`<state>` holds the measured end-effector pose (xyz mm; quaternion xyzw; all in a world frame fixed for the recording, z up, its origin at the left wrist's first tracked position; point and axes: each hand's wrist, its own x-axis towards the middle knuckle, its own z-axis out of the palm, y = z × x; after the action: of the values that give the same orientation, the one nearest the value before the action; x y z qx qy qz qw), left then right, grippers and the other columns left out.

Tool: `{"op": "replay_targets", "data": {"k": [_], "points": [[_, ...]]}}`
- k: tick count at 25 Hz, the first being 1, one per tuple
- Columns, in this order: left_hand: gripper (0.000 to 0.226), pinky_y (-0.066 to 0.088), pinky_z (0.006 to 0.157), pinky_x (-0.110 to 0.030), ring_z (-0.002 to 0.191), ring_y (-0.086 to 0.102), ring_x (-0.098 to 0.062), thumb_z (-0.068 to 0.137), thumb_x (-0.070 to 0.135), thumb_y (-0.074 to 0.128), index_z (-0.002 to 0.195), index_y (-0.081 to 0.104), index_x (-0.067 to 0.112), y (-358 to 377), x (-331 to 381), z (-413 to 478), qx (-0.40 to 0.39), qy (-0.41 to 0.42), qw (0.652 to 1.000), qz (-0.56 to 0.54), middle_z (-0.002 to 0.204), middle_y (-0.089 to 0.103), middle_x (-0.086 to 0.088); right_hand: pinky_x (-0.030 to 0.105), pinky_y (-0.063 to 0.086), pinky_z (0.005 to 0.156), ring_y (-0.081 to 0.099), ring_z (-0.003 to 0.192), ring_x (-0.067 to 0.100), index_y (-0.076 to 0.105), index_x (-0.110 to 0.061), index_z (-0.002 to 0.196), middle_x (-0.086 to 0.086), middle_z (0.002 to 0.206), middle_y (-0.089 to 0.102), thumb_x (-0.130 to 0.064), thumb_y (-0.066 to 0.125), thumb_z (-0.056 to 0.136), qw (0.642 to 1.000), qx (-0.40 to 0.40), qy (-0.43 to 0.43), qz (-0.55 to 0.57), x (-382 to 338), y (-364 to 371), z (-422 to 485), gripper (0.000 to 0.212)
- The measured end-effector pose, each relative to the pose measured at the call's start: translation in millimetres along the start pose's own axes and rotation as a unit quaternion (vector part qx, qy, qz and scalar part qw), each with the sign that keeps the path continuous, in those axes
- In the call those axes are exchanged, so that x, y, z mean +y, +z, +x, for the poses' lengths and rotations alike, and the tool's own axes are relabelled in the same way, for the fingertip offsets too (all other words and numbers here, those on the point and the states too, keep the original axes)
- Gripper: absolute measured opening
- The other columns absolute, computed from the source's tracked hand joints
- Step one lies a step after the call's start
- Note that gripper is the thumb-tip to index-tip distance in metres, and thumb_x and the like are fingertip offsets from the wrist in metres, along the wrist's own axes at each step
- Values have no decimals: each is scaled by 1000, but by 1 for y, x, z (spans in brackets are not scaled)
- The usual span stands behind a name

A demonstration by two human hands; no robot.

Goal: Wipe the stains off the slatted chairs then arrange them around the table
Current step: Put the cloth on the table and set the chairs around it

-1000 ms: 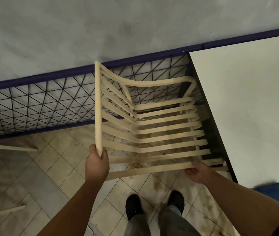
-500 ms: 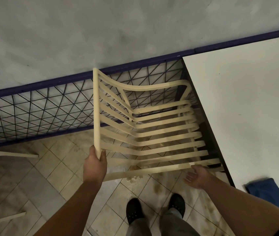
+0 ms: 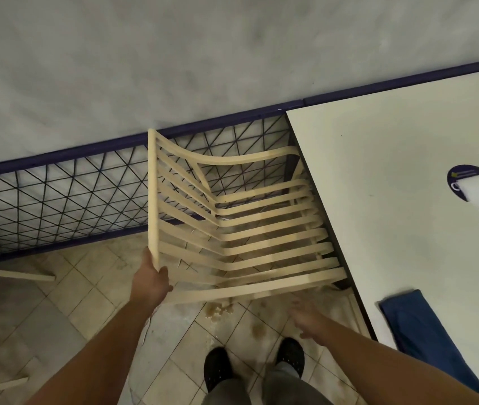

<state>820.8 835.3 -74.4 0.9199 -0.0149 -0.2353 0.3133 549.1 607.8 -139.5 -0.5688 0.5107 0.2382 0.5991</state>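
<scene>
- Your left hand is curled round the near end of the top rail of the cream slatted chair. You see only the back of the hand, so the fingertips are out of sight.
- Your right hand is smeared by blur. It holds nothing, with fingers loosely spread, just below the chair's nearest slat and apart from it.
- The chair's legs are mostly hidden under the slats, and the right ends of the seat slats disappear beneath the edge of the white flat-topped table. The frame cuts the table off at the right.
- A dark blue folded cloth lies on the near part of the table.
- Farther along the table is a round dark blue sticker, partly covered by a pale slip of paper. Its print is too small to read.
- A dark blue wire-mesh fence stands just behind the chair.
- Brown stains mark the beige tiled floor near your black shoes.
- Two cream strips enter from the left edge, and you cannot tell what they belong to.
- The chair stands beside the table's left edge, between fence and feet. Its backrest is on the left and its seat faces right towards the table.
- Each slat runs left to right, dropping from the top rail and bending into the seat. The top rail itself runs from your hand away towards the fence.
</scene>
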Motion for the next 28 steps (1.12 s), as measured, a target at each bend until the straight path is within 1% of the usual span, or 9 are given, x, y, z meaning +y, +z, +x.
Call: {"op": "replay_targets", "data": {"k": [2,6,12,16,18,20,21,25,28], "points": [[69,62,72,-51,76,72,-37,102,7,54,161,20,21,8,5,-7,-5,8,1000,-13,121,47,-10,24,43,60,50,76,12,53,-4,131,2,93,53,-6,47,104,1000,2,2,6,6,0,-6,28],[62,62,69,-46,79,71,-35,102,6,55,157,28,20,24,20,-8,-16,28,999,-38,123,50,-14,23,42,57,47,72,12,53,-15,119,4,91,54,-8,44,105,1000,8,21,4,16,-9,-11,18],[69,62,78,-55,88,62,-31,101,4,57,160,23,21,26,29,-5,-22,17,998,-64,125,48,-16,33,51,76,55,95,20,51,-25,132,6,109,57,-17,47,102,1000,12,-1,-12,31,-22,-15,31],[64,52,91,-49,111,58,-39,102,15,60,158,27,14,15,29,-15,-32,48,997,51,127,54,-16,36,54,84,57,110,25,51,-29,131,5,120,57,-17,50,101,999,-18,-30,-13,44,-26,-30,32],[59,49,90,-46,110,58,-37,102,22,60,153,35,7,12,29,-32,-21,50,991,126,130,57,-19,40,53,90,59,113,28,53,-30,123,6,119,58,-17,50,101,999,-11,-47,-14,50,-30,-43,25],[53,48,79,-39,98,57,-31,101,28,61,143,44,2,15,26,-62,-9,59,978,199,125,57,-21,38,54,89,60,112,28,56,-28,121,8,117,61,-17,49,101,998,-3,-63,-9,60,-33,-58,23],[52,48,80,-38,99,57,-30,101,31,60,141,46,1,21,21,-81,-9,66,971,231,127,55,-21,36,53,86,61,112,28,57,-26,121,8,118,61,-16,48,102,997,-5,-71,-6,66,-34,-68,23],[53,47,104,-45,124,54,-37,98,36,59,143,52,8,53,-6,-179,-62,100,961,251,141,51,-17,34,49,79,60,97,24,61,-24,108,10,115,65,-16,49,100,996,12,-88,6,111,-39,-111,16],[51,45,106,-43,130,52,-35,99,33,57,148,49,17,80,-22,-262,-85,128,959,238,145,52,-13,33,47,74,56,89,22,60,-23,106,9,105,63,-15,46,101,994,32,-100,8,156,-42,-141,16]]}}
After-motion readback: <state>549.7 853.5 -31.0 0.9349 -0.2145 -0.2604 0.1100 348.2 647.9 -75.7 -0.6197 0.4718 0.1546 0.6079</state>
